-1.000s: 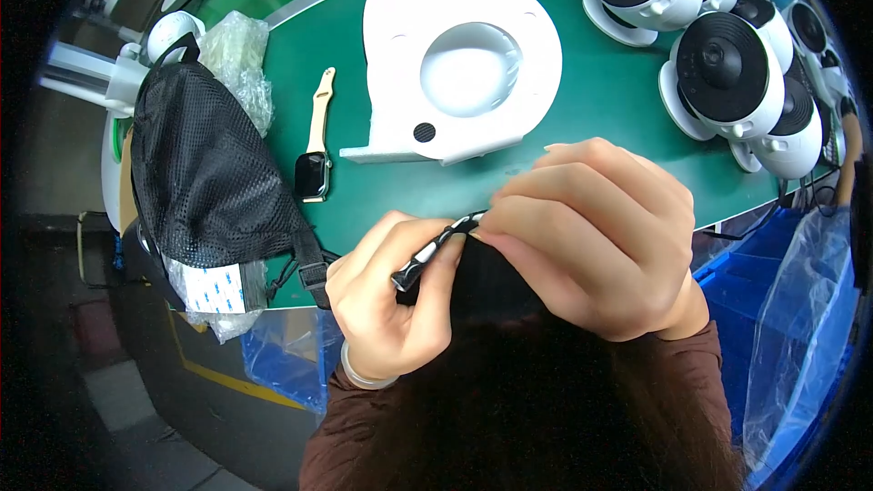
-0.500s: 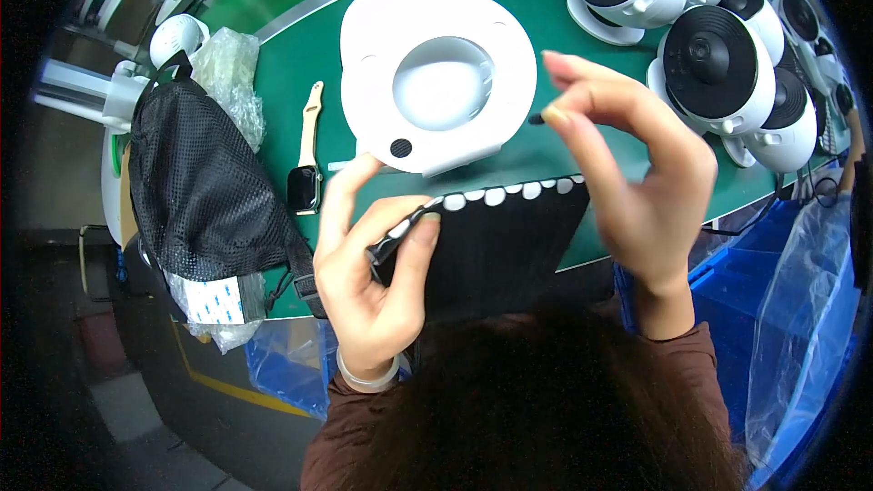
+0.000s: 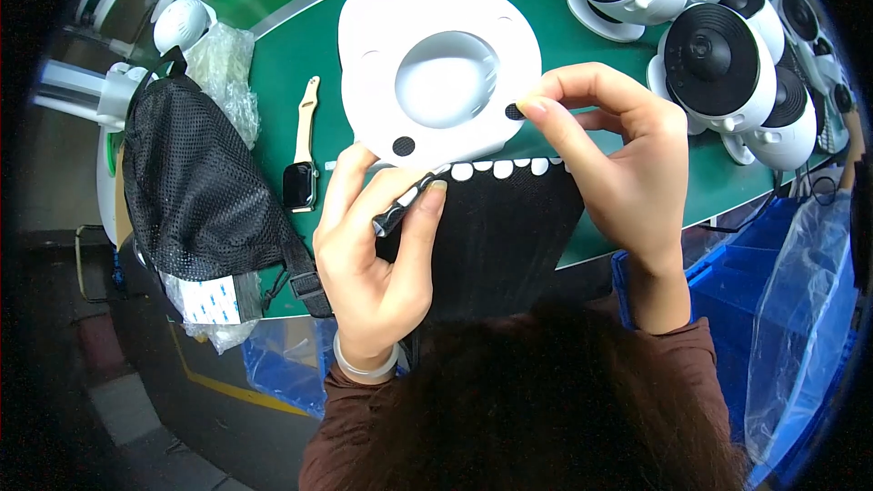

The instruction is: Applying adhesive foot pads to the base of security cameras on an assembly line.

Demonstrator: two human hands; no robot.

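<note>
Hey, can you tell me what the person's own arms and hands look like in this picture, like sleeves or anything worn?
Both arms wear dark brown sleeves that stop short of the wrists. The left hand is ungloved, with a pale, whitish bangle around its wrist. The right hand is also ungloved, and no band shows on its wrist.

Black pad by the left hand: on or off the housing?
On: the black pad lies on the white housing, untouched by the left hand.
</note>
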